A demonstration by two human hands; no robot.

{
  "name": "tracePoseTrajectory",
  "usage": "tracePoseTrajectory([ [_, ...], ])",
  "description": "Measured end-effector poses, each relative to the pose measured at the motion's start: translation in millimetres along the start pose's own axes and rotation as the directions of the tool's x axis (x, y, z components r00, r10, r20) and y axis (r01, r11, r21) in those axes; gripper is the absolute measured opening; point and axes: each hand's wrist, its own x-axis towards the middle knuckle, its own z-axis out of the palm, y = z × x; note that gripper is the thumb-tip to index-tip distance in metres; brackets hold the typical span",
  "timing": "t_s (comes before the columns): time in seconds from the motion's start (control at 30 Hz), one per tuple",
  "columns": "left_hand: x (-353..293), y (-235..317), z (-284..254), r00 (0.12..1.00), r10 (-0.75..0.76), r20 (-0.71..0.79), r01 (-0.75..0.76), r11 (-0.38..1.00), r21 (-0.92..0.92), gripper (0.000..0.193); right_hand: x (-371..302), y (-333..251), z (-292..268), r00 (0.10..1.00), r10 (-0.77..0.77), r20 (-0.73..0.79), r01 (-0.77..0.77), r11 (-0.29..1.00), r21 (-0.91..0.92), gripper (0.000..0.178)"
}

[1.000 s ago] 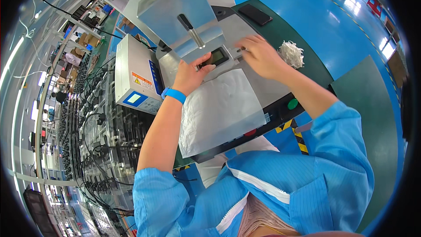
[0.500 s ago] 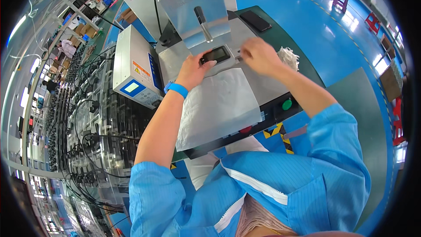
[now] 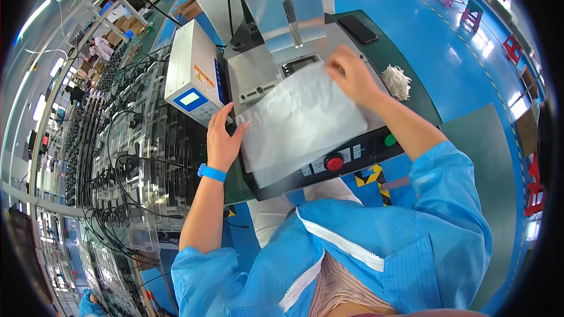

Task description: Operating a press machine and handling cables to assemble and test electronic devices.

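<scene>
A thin, whitish, see-through sheet (image 3: 299, 117) slants over the front of the press base. My right hand (image 3: 352, 76) pinches its upper right corner. At its left corner, my left hand (image 3: 222, 144) has thumb and fingers around the edge, with a blue band on the wrist. Behind the sheet's upper edge, a small dark-screened device (image 3: 301, 66) sits in the metal fixture (image 3: 261, 91), partly covered. The press's metal block (image 3: 285, 12), with a handle bolt (image 3: 292, 23), stands above it.
A white control box with a lit display (image 3: 191, 98) stands to the left. On the front panel are a red button (image 3: 333, 162) and a green button (image 3: 390, 140). A dark phone-like slab (image 3: 358, 28) and a heap of white strands (image 3: 396, 82) lie at the right.
My left hand has left the device and moved down and left to the sheet's edge. My right hand has come onto the sheet, whose upper edge now reaches over the fixture.
</scene>
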Motion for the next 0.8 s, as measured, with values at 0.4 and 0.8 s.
tracePoseTrajectory([
  [0.4,0,46,9,0.983,0.162,-0.083,-0.166,0.985,-0.053,0.054,39,65,-9,0.905,0.402,-0.14,-0.41,0.911,-0.032,0.011],
  [0.8,-102,24,3,0.989,0.148,0.029,-0.151,0.975,0.165,0.097,-121,-35,-96,0.918,0.381,0.111,-0.254,0.779,-0.573,0.089],
])
